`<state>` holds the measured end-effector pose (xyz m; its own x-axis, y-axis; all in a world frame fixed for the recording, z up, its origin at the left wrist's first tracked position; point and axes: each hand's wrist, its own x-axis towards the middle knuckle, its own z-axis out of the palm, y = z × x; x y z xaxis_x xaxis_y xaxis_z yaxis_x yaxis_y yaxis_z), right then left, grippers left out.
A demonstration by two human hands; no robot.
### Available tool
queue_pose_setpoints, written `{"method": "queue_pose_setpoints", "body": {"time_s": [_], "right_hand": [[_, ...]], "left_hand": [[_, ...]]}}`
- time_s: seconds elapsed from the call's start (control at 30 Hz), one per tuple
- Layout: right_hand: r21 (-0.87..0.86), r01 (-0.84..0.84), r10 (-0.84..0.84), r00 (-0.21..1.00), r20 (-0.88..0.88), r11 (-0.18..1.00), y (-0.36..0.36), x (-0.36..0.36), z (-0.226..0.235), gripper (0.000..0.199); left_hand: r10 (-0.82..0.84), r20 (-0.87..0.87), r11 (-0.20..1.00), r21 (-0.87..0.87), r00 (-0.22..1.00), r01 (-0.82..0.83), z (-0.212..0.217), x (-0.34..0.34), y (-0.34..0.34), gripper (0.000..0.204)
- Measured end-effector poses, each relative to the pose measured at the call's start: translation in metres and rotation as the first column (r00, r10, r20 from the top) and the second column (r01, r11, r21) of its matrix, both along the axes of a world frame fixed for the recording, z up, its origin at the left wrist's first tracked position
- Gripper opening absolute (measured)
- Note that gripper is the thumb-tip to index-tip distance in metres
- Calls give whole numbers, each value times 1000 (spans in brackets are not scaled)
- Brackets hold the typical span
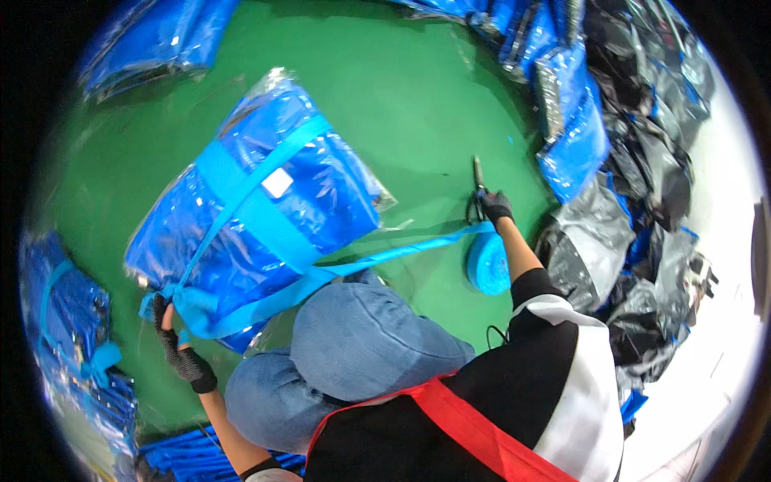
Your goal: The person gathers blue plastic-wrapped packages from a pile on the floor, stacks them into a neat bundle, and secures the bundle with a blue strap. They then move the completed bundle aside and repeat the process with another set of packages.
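A blue bundle wrapped in clear plastic (321,189) lies tilted on the floor in front of my knees. Light-blue ribbon (265,229) crosses it and gathers in a knot at its near left corner. My left hand (183,353), in a dark fingerless glove, closes its fingers on the ribbon at that knot. From there a length of ribbon runs right to a light-blue ribbon roll (488,265). Beside the roll, my gloved right hand (496,207) grips a pair of scissors (479,178) by the handles, blades pointing away from me.
Green floor (401,96) surrounds the bundle. More plastic-wrapped blue packages (161,40) lie at the far left, with another tied bundle (72,321) at the left. Blue packages (572,120) and crumpled grey and black plastic (594,233) line the right side.
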<state>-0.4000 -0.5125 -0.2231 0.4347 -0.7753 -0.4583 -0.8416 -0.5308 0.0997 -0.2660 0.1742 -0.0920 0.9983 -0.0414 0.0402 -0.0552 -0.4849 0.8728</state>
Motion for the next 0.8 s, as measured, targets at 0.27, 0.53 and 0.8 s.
{"method": "queue_pose_setpoints", "body": {"time_s": [0.27, 0.53, 0.8], "right_hand": [[145, -79, 34, 956, 291, 986, -14, -47, -42, 25], [-9, -122, 117, 971, -209, 992, 11, -29, -22, 62], [228, -186, -6, 761, 649, 956, 45, 94, 13, 38]], "left_hand": [[172, 302, 872, 396, 938, -288, 51, 23, 27, 41], [109, -273, 865, 500, 956, 44, -17, 158, -24, 48], [27, 37, 850, 525, 999, -43, -9, 138, -20, 41]]}}
